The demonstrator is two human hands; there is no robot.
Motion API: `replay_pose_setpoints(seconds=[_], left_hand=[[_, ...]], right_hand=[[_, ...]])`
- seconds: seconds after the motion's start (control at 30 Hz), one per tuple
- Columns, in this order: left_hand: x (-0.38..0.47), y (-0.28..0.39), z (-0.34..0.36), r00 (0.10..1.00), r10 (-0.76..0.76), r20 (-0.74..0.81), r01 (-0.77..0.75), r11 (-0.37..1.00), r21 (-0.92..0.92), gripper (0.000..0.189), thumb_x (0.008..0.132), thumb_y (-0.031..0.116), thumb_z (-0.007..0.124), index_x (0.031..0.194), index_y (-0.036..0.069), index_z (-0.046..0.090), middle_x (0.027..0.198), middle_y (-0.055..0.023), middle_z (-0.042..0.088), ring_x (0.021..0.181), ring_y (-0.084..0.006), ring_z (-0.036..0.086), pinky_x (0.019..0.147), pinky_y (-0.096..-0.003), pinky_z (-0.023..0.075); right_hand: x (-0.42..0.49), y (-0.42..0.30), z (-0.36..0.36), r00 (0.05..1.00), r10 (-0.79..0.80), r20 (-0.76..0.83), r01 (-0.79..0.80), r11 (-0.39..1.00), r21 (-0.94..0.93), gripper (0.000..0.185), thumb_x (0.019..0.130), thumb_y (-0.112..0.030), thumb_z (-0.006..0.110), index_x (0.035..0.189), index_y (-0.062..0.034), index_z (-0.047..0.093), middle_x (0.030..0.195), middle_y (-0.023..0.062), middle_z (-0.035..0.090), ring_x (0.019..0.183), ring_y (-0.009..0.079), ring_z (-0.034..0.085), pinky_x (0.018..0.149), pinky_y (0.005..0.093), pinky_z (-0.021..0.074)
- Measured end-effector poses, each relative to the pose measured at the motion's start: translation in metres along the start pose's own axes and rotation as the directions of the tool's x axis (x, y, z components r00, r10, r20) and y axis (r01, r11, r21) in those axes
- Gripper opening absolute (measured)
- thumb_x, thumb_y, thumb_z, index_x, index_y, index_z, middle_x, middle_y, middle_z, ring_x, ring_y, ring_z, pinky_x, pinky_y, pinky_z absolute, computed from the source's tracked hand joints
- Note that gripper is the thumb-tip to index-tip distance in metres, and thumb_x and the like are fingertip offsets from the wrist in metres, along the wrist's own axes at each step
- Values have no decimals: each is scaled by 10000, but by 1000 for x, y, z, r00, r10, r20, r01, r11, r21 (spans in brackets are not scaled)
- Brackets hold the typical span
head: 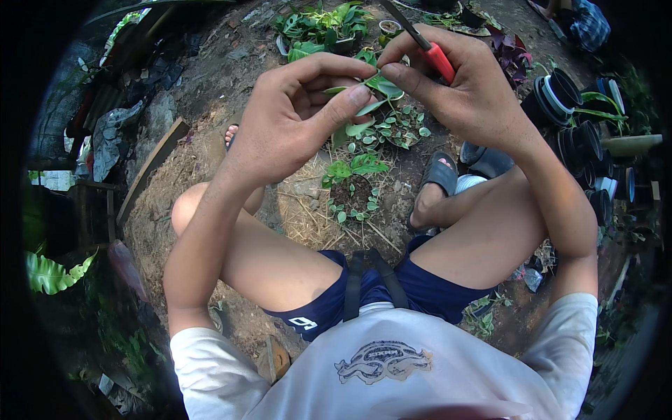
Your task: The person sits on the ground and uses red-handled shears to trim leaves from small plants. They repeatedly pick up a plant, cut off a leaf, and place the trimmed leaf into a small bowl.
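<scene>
My left hand pinches a leafy green stem cutting between thumb and forefinger. The thumb and forefinger of my right hand meet at the stem's other end. Also in that hand is a knife with a red handle, its dark blade angled up and away from the stem. My fingers hide part of the cutting. Below the hands, on the ground between my feet, a round pot of dark soil has small leafy cuttings around its rim and larger leaves at its far side.
A small-leaved variegated plant grows just beyond that pot. Farther off stands a tray of leafy plants. Stacked black pots lie at the right, near a purple-leaved plant. Another person is partly visible at top right. A wooden plank lies left.
</scene>
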State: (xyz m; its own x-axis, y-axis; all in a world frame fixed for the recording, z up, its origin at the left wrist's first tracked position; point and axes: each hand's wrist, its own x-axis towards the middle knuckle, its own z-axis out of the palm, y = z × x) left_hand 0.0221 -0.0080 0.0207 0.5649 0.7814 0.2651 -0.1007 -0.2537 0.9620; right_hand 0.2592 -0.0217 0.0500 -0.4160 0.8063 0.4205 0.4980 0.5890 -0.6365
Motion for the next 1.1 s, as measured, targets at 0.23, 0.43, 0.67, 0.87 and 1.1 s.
replay_pose_setpoints(seconds=[0.23, 0.43, 0.67, 0.87, 1.1], left_hand=[[-6, 3, -10, 989, -60, -136, 76, 990, 119, 297, 1006, 226, 724, 1177, -17, 710, 994, -89, 758, 908, -95, 703, 795, -241, 562], [6, 7, -5, 954, 105, -280, 3, 933, 361, 280, 1049, 228, 663, 1204, -5, 677, 1026, -69, 741, 976, -107, 700, 869, -259, 562], [21, 2, 11, 837, 303, -455, -187, 941, 281, 207, 1000, 146, 699, 1109, -29, 682, 888, -56, 723, 817, -76, 673, 718, -242, 535], [17, 9, 19, 839, 240, -488, -158, 966, 204, 191, 1006, 124, 689, 1090, -43, 652, 926, -66, 716, 824, -62, 662, 709, -226, 532], [12, 11, 23, 839, 212, -501, -134, 973, 188, 195, 1016, 134, 677, 1086, -44, 638, 906, -46, 703, 803, -43, 643, 680, -215, 513]], right_hand=[[5, -3, 4, 1000, -11, 12, 11, 999, -32, 129, 978, -119, 732, 1087, -52, 717, 744, -29, 587, 649, 34, 505, 589, 239, 380], [9, -14, 13, 985, -4, -170, 5, 1000, 5, 271, 1090, -299, 577, 1150, -51, 667, 700, 0, 543, 640, 92, 516, 575, 276, 393], [-9, -32, 32, 957, 289, 14, -288, 947, 145, 256, 1079, -256, 556, 1067, -10, 627, 684, 173, 607, 602, 288, 631, 587, 424, 476], [-4, -30, 32, 966, 259, -17, -255, 959, 120, 240, 1085, -246, 543, 1054, -15, 604, 693, 141, 590, 615, 253, 602, 583, 394, 458], [-6, -29, 34, 963, 270, 11, -269, 954, 130, 248, 1098, -246, 535, 983, -28, 563, 747, 69, 552, 659, 143, 505, 617, 340, 435]])
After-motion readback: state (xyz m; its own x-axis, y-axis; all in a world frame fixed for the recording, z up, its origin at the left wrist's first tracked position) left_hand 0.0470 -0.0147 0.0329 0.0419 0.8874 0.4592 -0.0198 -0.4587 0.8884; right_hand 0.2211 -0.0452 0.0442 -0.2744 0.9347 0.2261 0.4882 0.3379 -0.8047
